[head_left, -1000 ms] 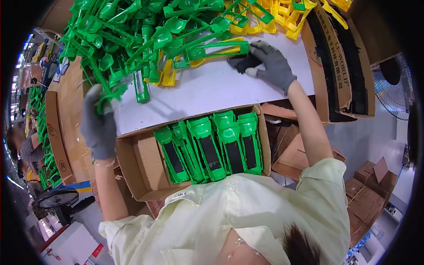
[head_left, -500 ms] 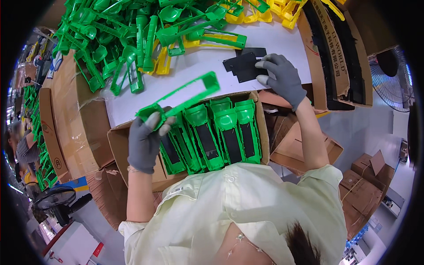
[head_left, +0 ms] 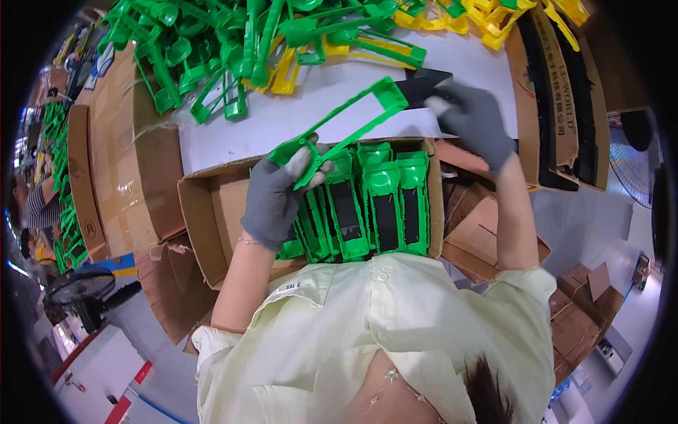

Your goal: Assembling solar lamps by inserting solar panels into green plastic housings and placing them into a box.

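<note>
My left hand [head_left: 277, 194], in a grey glove, grips the cupped end of a green plastic frame [head_left: 344, 109]. Its long open part points up and to the right over the white table. My right hand [head_left: 480, 121], also gloved, is at the flat black sheets [head_left: 419, 86] and smeared by motion; whether its fingers pinch a sheet does not show. Below both hands, a cardboard box [head_left: 215, 219] holds several green casings [head_left: 383, 205] standing side by side, with black strips set in them. My left hand partly covers the casings at the left.
A heap of green parts [head_left: 191, 46] covers the far left of the white table [head_left: 219, 145], with yellow parts [head_left: 498, 21] beyond at the right. Large cartons [head_left: 152, 148] stand at the left. Another box [head_left: 590, 99] with black contents is on the right, above open cartons [head_left: 487, 237].
The view has shifted, so the table appears farther up and to the right. My left hand has carried the green frame nearer the black sheets. My right hand has become blurred beside them.
</note>
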A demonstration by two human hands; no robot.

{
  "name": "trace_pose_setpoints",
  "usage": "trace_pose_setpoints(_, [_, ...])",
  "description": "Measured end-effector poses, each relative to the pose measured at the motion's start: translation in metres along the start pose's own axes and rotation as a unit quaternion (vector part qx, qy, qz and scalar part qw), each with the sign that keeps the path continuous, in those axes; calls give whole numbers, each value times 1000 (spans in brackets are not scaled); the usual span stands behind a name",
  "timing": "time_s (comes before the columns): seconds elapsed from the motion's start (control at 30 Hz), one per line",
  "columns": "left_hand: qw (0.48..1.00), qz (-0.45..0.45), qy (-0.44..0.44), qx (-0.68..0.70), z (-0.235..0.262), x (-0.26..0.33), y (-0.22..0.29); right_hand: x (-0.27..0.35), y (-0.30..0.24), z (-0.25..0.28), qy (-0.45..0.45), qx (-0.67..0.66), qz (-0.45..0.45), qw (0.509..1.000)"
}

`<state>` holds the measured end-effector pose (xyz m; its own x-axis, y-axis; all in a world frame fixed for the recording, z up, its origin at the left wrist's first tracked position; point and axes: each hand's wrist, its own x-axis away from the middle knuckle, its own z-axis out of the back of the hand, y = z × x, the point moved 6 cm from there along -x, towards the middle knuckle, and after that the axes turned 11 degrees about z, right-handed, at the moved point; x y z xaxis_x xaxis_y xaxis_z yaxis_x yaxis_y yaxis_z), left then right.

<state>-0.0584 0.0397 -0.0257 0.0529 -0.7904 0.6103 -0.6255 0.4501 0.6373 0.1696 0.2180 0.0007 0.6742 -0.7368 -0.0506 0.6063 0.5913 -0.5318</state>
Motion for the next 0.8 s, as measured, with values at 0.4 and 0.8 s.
trace_pose_setpoints(0.4, [998,26,-42,-41,-30,-4,-10,47,-86,-8,39,-424,-101,899])
trace_pose_setpoints(0.8, [996,66,-63,2,-35,-1,-16,49,-84,-14,89,-273,-16,958])
